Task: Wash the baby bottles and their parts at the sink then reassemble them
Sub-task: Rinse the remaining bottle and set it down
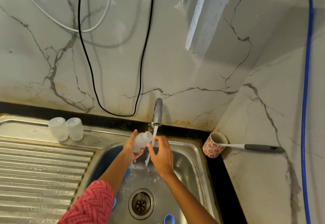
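Left hand [131, 145] curled around wet bottle [141, 142] under tap [157, 112]; right hand [162, 153] loose, empty. Risk: slippery bottle dropping into sink [191, 155].

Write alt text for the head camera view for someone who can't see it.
A person's left hand holds a clear baby bottle beside running water from the tap, over a steel sink, with the right hand in the stream. Two upturned clear caps stand on the drainboard, left of the tap. A patterned cup holding a brush sits right of the sink.
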